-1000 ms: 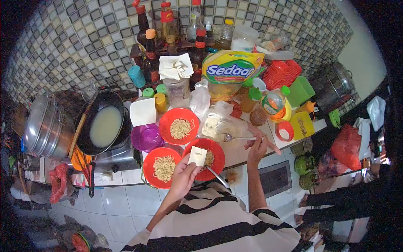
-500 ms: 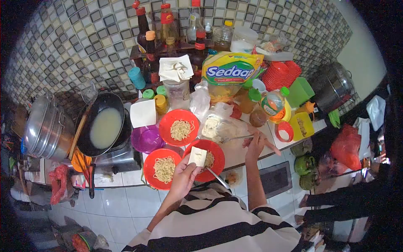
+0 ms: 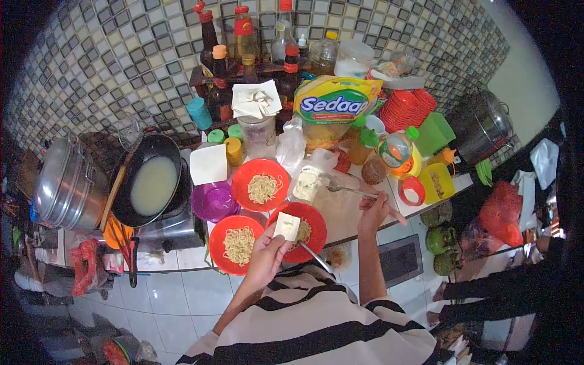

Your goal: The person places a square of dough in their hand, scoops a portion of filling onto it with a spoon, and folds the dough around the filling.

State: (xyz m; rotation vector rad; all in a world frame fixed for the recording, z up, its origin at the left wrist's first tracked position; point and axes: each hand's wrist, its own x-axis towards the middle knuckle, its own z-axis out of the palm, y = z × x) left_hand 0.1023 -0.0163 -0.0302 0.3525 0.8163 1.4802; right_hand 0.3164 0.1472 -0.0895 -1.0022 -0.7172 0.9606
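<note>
My left hand [image 3: 271, 253] pinches a small square white wrapper [image 3: 288, 225] with a pale dab on it. It is over the front red bowl [image 3: 319, 226], which holds noodles and a spoon [image 3: 317, 260] with its handle toward me. My right hand [image 3: 373, 213] grips a slim-handled metal utensil [image 3: 353, 191]. The utensil's tip lies just right of a clear plastic bag [image 3: 327, 159] with a pale, creamy block [image 3: 308, 184] in it. Noodles also lie in the left red bowl [image 3: 217, 261] and the back red bowl [image 3: 241, 201].
A purple bowl [image 3: 213, 204] and a white sheet [image 3: 208, 163] sit left of the bowls. Further left are a wok [image 3: 153, 185] with cloudy liquid and a steel pot [image 3: 64, 176]. Bottles [image 3: 244, 36], a Sedaap packet [image 3: 334, 103] and stacked red bowls [image 3: 409, 109] line the back.
My right hand has shifted slightly right and down, drawing the utensil's tip right, off the pale block. My left hand stays almost still with the wrapper.
</note>
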